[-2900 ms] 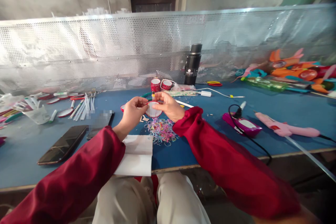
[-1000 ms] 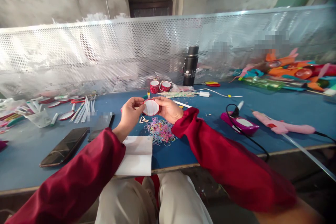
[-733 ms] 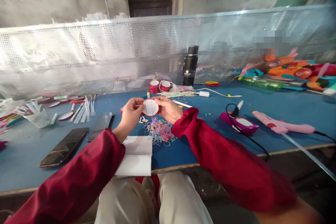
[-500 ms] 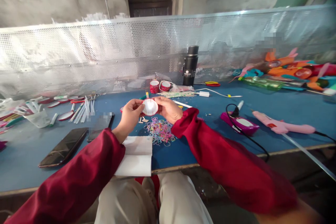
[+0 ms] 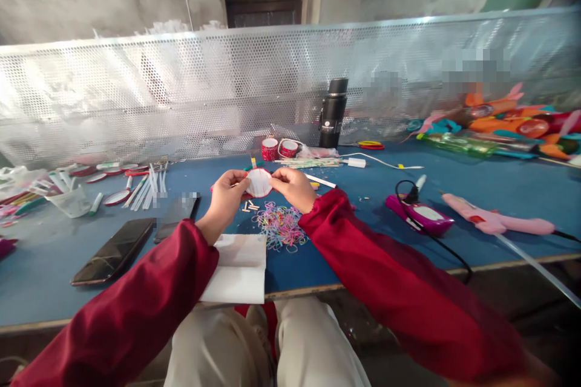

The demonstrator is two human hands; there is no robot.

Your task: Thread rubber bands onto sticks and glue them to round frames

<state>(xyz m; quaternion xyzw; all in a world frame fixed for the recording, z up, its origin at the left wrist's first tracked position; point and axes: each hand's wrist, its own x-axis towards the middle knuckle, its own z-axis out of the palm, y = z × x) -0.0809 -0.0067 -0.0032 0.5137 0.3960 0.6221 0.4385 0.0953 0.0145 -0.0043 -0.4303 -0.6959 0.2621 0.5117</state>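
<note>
Between my two hands is a round white disc (image 5: pixel 260 184) with a red rim, its face turned toward me and crossed by faint thin lines. My left hand (image 5: pixel 227 195) pinches its left edge with thumb and fingers. At the right edge, my right hand (image 5: pixel 294 188) is closed on the rim in the same way. Just below the disc lies a loose heap of coloured rubber bands (image 5: pixel 282 228). Beside that heap are several short pale sticks (image 5: pixel 250 206). A white folded paper (image 5: pixel 240 269) lies at the table's front edge, near my left sleeve.
Phone (image 5: pixel 113 252), cup of white sticks (image 5: pixel 70 201) and red-rimmed discs (image 5: pixel 117 196) lie left. Behind are two red drum-like cylinders (image 5: pixel 269 149) and a black flask (image 5: pixel 333 113). Rightward are a purple power strip (image 5: pixel 420 216) and pink glue gun (image 5: pixel 494 217). Perforated metal screen (image 5: pixel 195 91) stands behind.
My right fingers have closed in on the disc's right edge. The disc's face has lost its bright glare, and lines show across it. The whole view has shifted slightly.
</note>
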